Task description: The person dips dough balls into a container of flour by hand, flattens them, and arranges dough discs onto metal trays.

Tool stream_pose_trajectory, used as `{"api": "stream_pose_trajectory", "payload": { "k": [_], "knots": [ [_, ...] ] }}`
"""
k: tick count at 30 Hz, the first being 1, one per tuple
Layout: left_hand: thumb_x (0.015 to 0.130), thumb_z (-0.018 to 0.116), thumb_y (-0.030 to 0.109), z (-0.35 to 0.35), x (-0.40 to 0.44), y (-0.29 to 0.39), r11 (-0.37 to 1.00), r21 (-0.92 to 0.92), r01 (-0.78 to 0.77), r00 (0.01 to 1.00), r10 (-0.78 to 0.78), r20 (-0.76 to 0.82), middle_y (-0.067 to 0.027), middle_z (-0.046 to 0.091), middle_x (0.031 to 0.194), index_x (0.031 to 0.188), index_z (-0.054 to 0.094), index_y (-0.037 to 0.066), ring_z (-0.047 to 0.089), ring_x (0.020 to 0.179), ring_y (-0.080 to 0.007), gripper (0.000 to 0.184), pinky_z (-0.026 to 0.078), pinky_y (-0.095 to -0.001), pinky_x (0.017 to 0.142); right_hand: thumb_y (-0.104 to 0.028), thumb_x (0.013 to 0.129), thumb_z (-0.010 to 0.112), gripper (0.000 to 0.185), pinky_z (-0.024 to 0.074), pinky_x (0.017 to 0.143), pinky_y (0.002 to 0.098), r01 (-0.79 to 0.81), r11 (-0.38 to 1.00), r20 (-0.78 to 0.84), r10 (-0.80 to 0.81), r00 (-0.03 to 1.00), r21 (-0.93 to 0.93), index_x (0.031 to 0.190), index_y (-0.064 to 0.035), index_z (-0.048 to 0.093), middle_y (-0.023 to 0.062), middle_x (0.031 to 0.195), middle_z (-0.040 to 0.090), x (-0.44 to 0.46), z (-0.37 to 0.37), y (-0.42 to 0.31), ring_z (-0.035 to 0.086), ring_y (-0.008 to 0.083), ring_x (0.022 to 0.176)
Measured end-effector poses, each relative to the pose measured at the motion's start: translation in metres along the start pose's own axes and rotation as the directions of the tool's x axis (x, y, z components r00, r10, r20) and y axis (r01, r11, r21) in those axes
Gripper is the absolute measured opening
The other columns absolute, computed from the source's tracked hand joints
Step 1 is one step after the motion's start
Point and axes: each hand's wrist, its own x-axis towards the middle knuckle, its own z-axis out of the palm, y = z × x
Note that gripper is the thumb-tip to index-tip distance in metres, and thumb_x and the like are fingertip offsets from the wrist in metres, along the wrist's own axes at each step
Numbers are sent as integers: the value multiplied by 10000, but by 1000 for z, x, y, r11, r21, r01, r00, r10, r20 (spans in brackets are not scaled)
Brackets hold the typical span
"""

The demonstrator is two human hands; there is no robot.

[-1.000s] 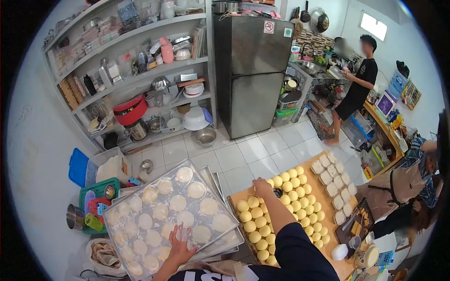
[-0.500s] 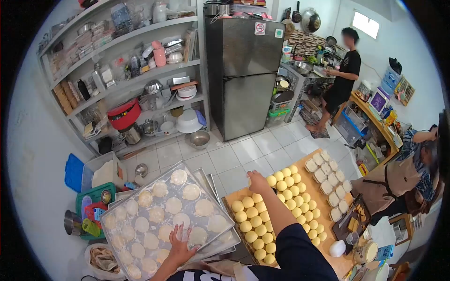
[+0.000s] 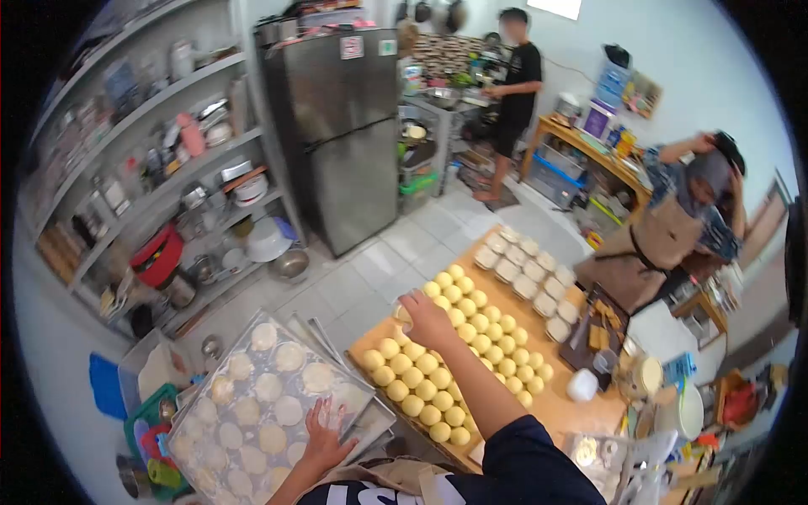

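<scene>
My left hand [image 3: 326, 436] rests with spread fingers on the right side of a floured tray [image 3: 181, 433]. Flat rounds of dough [image 3: 289, 410] lie across that tray in rows. Over the far left edge of the wooden table, my right hand [image 3: 427, 321] has its fingers curled round a pale yellow dough ball [image 3: 403, 315], which is partly hidden. Rows of smooth yellow dough balls [image 3: 480, 343] stand on the table [image 3: 551, 412] beneath and beside my right forearm. More trays [image 3: 368, 417] are stacked under the floured one.
Small filled containers [image 3: 523, 284] line the table's far side. A dark board with brown pieces [image 3: 599, 337] lies at its right. One person in an apron [image 3: 652, 248] stands beyond it; another person [image 3: 515, 93] is at the back counter. A fridge [image 3: 341, 143] and shelves stand behind.
The view has swung right, so everything sits farther left. A pale ball now shows in my right hand's fingers. The aproned person now has both hands raised to the head.
</scene>
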Motion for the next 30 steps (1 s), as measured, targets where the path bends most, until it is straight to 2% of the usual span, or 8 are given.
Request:
{"api": "stream_pose_trajectory", "payload": {
  "k": [4,7,10,15,19,24,28,30],
  "knots": [
    [700,728,375,9,33,29,980,-35,-193,981,193,-13,-245,216,1454,1393,342,93,185,1332,-460,842,147,-580,1054,-97,645,695,500,464,860,394,-203,975,-12,205,979,87,1113,-97,520,109,1089,518,-108,-36,25,508,313,1042],
    [698,736,356,11,59,60,936,-95,-340,940,341,-2,-241,208,1459,1377,353,87,187,1328,-463,825,161,-569,1056,-78,649,692,509,469,833,432,-383,924,-43,383,923,4,1121,-97,502,114,1089,519,-216,-59,52,508,315,1067],
    [712,732,343,24,78,92,857,-132,-498,864,503,12,-230,188,1468,1377,345,95,189,1326,-461,808,177,-557,1058,-59,624,693,484,469,828,413,-618,786,-191,604,773,-13,1077,-87,524,127,1052,536,-328,-91,55,522,327,1032],
    [713,737,319,45,91,172,746,-168,-645,736,665,125,-220,185,1471,1386,340,108,183,1334,-445,809,193,-550,1061,-46,614,685,425,465,831,404,-854,520,-389,791,473,18,1016,-78,552,139,1004,552,-488,-119,40,539,335,999],
    [700,732,297,62,85,238,606,-254,-754,589,795,147,-220,191,1470,1382,352,100,183,1347,-418,805,203,-516,1073,-68,627,673,398,472,820,398,-966,241,-287,935,207,88,1009,-111,569,130,1009,561,-566,-111,14,550,319,984],
    [694,739,279,87,64,289,556,-334,-761,497,831,249,-225,184,1474,1398,333,96,189,1348,-424,833,215,-494,1092,-124,637,707,450,450,895,398,-972,232,-37,972,231,31,1065,-93,572,165,1103,563,-619,-61,9,533,335,1064],
    [707,739,315,100,48,309,550,-360,-753,460,832,310,-244,183,1472,1415,298,91,216,1338,-432,864,225,-499,1088,-221,588,804,699,419,959,396,-945,289,-271,932,241,155,1191,-38,502,204,1177,531,-651,-80,-16,492,346,1140],
    [720,730,322,106,42,310,544,-351,-762,449,835,318,-243,186,1472,1418,292,84,217,1338,-430,858,221,-494,1090,-267,576,827,779,419,956,399,-979,165,-116,982,151,119,1230,-42,468,221,1231,493,-670,-79,-19,478,359,1152]
  ]
}}
